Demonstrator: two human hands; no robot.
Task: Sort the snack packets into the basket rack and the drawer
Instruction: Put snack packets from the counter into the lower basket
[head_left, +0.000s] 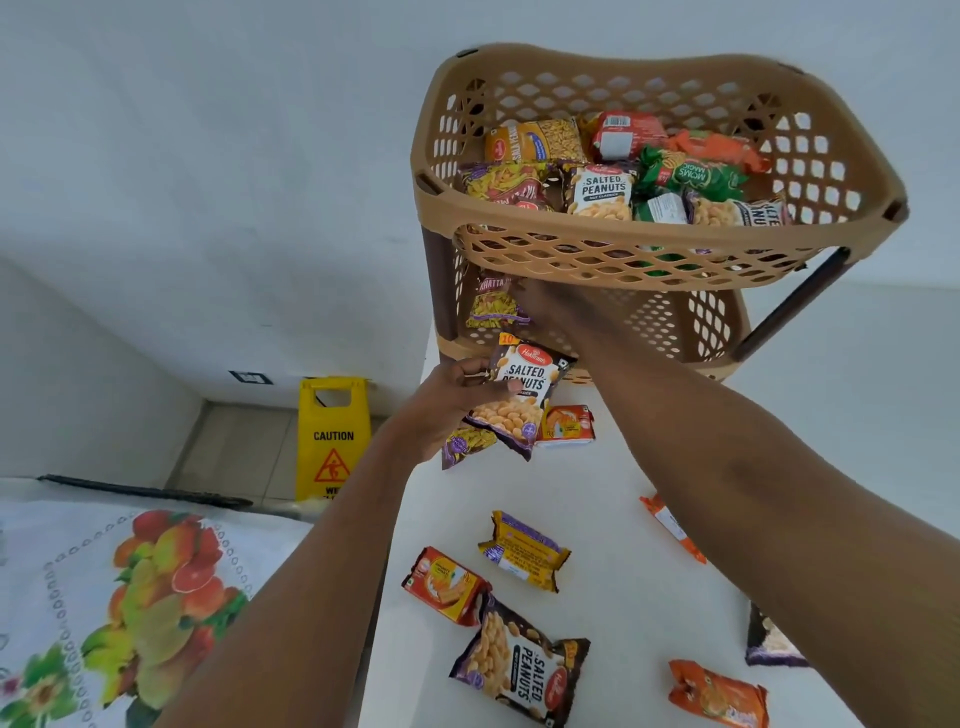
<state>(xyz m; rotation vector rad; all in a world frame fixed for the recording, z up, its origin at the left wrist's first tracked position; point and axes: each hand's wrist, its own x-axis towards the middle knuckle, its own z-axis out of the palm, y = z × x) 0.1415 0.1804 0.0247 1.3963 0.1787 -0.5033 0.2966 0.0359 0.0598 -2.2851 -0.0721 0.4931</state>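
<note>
One salted peanuts packet is in the left hand. Its grip is clamped on the packet's left side, with the thumb across the front, and it holds the packet up in the air just in front of the basket rack. The right hand reaches into the lower basket, right beside a yellow and purple packet. That grip is blurry and partly hidden under the top basket, so I cannot tell if it holds that packet or only touches it. The top basket is already full of packets, so a big part of the job looks done. The lower basket has lots of room. The rack stands at the far end of the white table. Packets wait on the table: a purple packet and a small orange packet just under the held one. A yellow packet, a red packet and a second peanuts packet lie nearer the left edge. A few more lie toward the right edge. No drawer shows, so I cannot tell how that part is going.
</note>
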